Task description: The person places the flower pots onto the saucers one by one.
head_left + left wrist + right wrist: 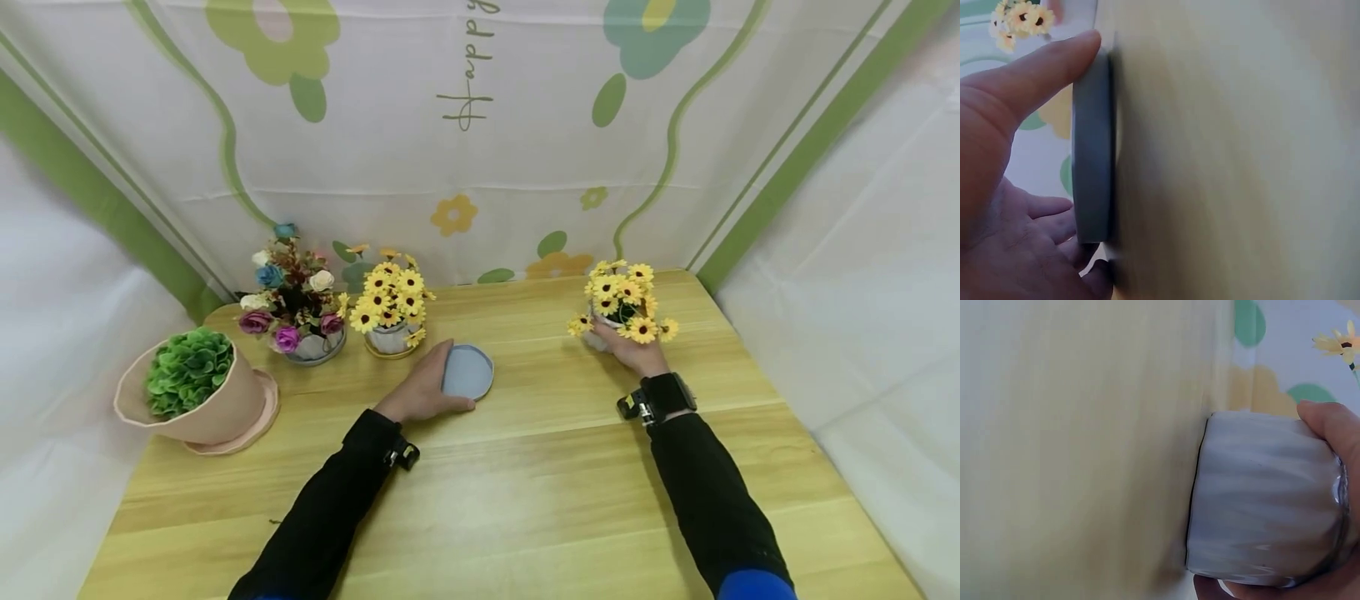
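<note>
My left hand pinches a round blue-grey plant saucer by its edge, thumb on the near side and fingers on the far side. In the left wrist view, the saucer's side stands between thumb and fingers, right at the tabletop. Over at the right back, my right hand grips a small flowerpot of yellow daisy-like flowers. The right wrist view shows its whitish, ribbed pot upright, with its base at or just above the wood; I cannot tell which. Part of the rim is hidden by the hand.
Left of the saucer stands another pot of yellow flowers, beside a pot of mixed roses. A pink planter with green leaves leans on its pink saucer at far left. Behind the wooden table hangs a printed curtain.
</note>
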`<state>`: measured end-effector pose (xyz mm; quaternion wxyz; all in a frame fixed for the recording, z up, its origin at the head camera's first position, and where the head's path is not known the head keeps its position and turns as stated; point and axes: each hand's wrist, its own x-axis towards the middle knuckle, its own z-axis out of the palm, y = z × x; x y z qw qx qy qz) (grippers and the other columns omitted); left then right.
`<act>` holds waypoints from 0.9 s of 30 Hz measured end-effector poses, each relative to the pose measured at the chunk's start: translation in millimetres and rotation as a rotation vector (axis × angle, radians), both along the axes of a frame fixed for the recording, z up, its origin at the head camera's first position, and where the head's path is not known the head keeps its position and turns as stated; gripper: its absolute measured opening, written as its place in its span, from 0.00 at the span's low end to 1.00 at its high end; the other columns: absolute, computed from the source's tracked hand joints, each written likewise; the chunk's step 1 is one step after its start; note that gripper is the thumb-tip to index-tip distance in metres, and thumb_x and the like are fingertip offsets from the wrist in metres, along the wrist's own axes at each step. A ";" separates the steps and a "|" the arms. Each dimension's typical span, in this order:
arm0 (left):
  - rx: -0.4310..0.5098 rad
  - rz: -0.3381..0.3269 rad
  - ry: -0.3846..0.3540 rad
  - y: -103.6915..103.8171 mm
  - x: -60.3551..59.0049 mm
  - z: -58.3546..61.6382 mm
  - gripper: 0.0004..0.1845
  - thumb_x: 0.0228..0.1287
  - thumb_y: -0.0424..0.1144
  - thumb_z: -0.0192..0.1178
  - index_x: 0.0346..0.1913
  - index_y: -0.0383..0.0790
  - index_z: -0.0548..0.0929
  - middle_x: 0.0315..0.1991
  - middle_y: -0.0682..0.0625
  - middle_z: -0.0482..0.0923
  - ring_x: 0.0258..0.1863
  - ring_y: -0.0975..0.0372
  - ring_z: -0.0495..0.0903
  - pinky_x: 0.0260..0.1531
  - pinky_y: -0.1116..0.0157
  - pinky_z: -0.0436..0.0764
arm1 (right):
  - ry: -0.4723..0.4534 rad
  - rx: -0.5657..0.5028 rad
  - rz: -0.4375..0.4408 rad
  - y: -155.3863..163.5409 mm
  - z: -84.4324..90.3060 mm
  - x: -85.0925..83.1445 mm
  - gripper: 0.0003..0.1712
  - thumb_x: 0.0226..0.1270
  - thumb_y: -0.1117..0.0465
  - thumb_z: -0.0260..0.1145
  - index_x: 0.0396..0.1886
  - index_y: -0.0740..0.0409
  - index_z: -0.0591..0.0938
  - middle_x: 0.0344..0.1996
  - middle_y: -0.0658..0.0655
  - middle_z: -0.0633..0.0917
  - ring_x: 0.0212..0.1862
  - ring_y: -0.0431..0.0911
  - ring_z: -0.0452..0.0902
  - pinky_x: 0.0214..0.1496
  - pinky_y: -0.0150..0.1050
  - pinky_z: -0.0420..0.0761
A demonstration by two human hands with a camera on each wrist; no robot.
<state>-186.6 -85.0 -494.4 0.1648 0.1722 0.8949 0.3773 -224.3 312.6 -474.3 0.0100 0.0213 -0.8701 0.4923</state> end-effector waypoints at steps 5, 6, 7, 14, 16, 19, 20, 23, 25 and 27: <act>0.014 -0.013 0.007 -1.9 11.9 -2.4 0.67 0.58 0.54 0.79 0.86 0.37 0.44 0.84 0.36 0.52 0.80 0.43 0.61 0.75 0.40 0.71 | 0.050 0.007 0.087 -23.7 0.1 5.8 0.43 0.74 0.51 0.71 0.82 0.55 0.65 0.78 0.63 0.71 0.82 0.61 0.60 0.85 0.62 0.59; 0.021 -0.015 0.011 -1.8 14.4 -2.4 0.66 0.58 0.54 0.79 0.86 0.36 0.44 0.84 0.36 0.53 0.79 0.42 0.61 0.75 0.39 0.70 | 0.052 0.001 0.103 -28.7 0.0 7.2 0.42 0.74 0.51 0.71 0.81 0.56 0.66 0.77 0.63 0.72 0.81 0.61 0.62 0.85 0.62 0.60; 0.026 -0.018 0.015 -1.5 16.7 -2.7 0.66 0.58 0.54 0.79 0.86 0.36 0.44 0.84 0.35 0.53 0.79 0.42 0.61 0.75 0.39 0.70 | 0.048 -0.003 0.114 -34.0 0.0 9.0 0.41 0.74 0.51 0.72 0.80 0.56 0.67 0.76 0.63 0.72 0.81 0.61 0.62 0.84 0.62 0.60; 0.045 -0.005 0.031 0.8 30.0 -4.0 0.67 0.55 0.53 0.81 0.86 0.35 0.46 0.83 0.34 0.55 0.80 0.40 0.60 0.76 0.38 0.69 | -0.011 -0.038 0.199 -73.6 -2.8 17.4 0.41 0.74 0.48 0.71 0.79 0.55 0.67 0.75 0.62 0.74 0.79 0.60 0.64 0.84 0.63 0.60; 0.047 -0.005 0.031 1.9 32.6 -4.3 0.67 0.55 0.53 0.81 0.86 0.36 0.46 0.83 0.35 0.54 0.80 0.40 0.60 0.76 0.38 0.68 | -0.010 -0.032 0.235 -84.1 -3.7 19.2 0.39 0.75 0.48 0.70 0.79 0.55 0.68 0.74 0.61 0.75 0.79 0.60 0.65 0.84 0.63 0.61; 0.045 -0.013 0.034 3.4 36.0 -5.0 0.67 0.54 0.53 0.82 0.86 0.36 0.46 0.83 0.35 0.55 0.80 0.41 0.60 0.77 0.39 0.68 | 0.015 -0.018 0.283 -98.3 -4.8 22.4 0.35 0.75 0.48 0.70 0.76 0.53 0.71 0.71 0.60 0.78 0.77 0.58 0.69 0.83 0.62 0.64; 0.050 -0.015 0.030 3.7 37.4 -4.6 0.67 0.54 0.52 0.82 0.86 0.36 0.47 0.83 0.35 0.55 0.80 0.41 0.61 0.76 0.39 0.68 | 0.027 -0.022 0.298 -102.6 -5.2 23.8 0.34 0.75 0.49 0.70 0.75 0.53 0.72 0.69 0.59 0.79 0.75 0.58 0.71 0.82 0.61 0.66; 0.052 -0.026 0.024 2.9 43.1 -3.0 0.67 0.54 0.52 0.82 0.86 0.35 0.47 0.82 0.36 0.57 0.79 0.41 0.61 0.76 0.39 0.69 | 0.035 -0.030 0.319 -113.6 -5.1 28.3 0.33 0.74 0.48 0.72 0.73 0.52 0.74 0.66 0.58 0.81 0.73 0.56 0.74 0.80 0.60 0.69; 0.058 -0.031 0.019 1.0 48.2 -2.1 0.67 0.53 0.52 0.83 0.85 0.35 0.48 0.81 0.36 0.59 0.78 0.41 0.63 0.74 0.40 0.70 | 0.006 -0.036 0.312 -120.3 -3.0 33.8 0.37 0.71 0.46 0.73 0.75 0.51 0.73 0.69 0.57 0.80 0.75 0.56 0.72 0.81 0.60 0.68; 0.063 -0.039 0.018 -0.6 53.2 -1.3 0.67 0.53 0.52 0.83 0.85 0.35 0.48 0.81 0.37 0.59 0.77 0.42 0.63 0.74 0.40 0.70 | -0.020 -0.024 0.307 -125.4 -1.2 39.3 0.40 0.70 0.45 0.74 0.76 0.51 0.71 0.71 0.57 0.78 0.76 0.57 0.70 0.82 0.61 0.67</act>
